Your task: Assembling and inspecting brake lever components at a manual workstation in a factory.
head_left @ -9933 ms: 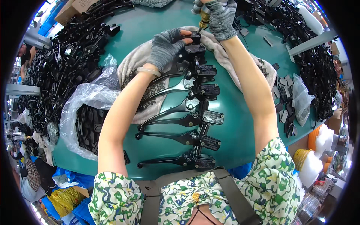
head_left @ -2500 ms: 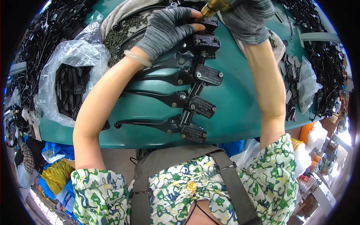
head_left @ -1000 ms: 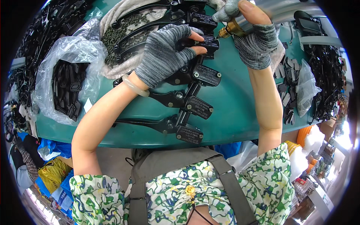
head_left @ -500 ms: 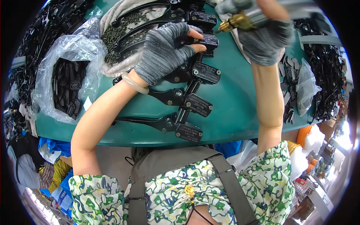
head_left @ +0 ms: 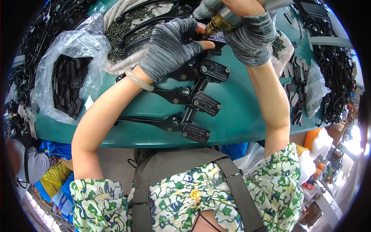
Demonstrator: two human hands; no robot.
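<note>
My left hand (head_left: 170,48), in a grey striped fingerless glove, is closed around a black brake lever assembly; its thumb and fingertips are at the rectangular reservoir cap (head_left: 217,37). My right hand (head_left: 247,33), gloved alike, grips a silver power screwdriver (head_left: 230,17) with a brass-coloured nose. The screwdriver's tip (head_left: 206,34) is down at the cap, between my left thumb and fingers; the exact contact is hidden. More brake lever assemblies (head_left: 206,103) lie in a slanting row toward me, their capped reservoirs on the right and levers pointing left. Others lie beyond my left hand.
Dark screws (head_left: 133,23) lie on a pale cloth at the far left, with more screws (head_left: 277,46) on cloth at right. A clear bag (head_left: 46,92) holds black parts. Black plates (head_left: 297,87), another bag (head_left: 317,92) and heaped black parts (head_left: 336,81) lie right. Another person (head_left: 36,162) is at left.
My right hand has brought the screwdriver left and down, onto the cap by my left fingers. My left hand has stayed nearly in place. The person at left has shifted.
</note>
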